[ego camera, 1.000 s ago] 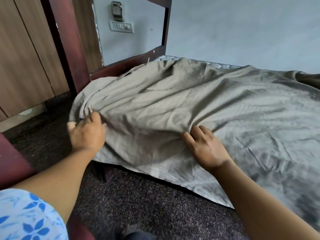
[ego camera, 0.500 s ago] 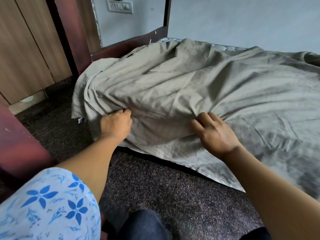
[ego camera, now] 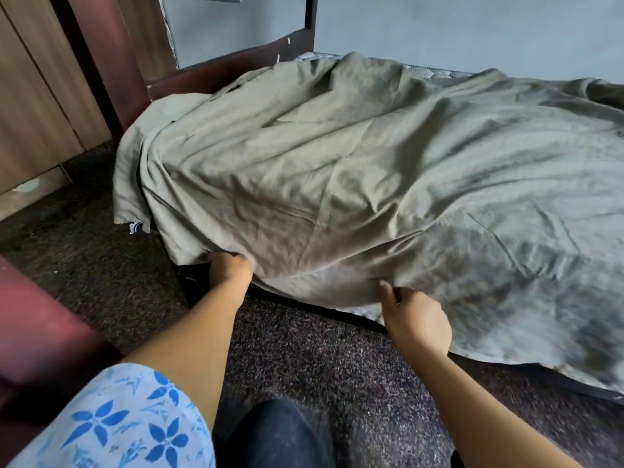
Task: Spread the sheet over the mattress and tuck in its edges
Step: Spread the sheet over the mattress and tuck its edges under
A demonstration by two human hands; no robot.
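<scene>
Holds sheet (ego camera: 337, 163) hem curled in left grip (ego camera: 230, 269) below mattress (ego camera: 319, 56) corner; pinches fold in right grip (ego camera: 416, 319) alongside mattress, apparently gathering slack for tucking.

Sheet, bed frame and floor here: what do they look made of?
Sheet: thin woven fabric, probably cotton, matte olive-grey; it creases softly. Bed frame: dark reddish wood or veneer, slight sheen, pale chips at edges. Floor: speckled dark stone, possibly granite.

Dark speckled floor (ego camera: 304, 359), wood wardrobe (ego camera: 37, 106), grey wall (ego camera: 472, 28).

Soft daylight; edges warped, slightly blurred
</scene>
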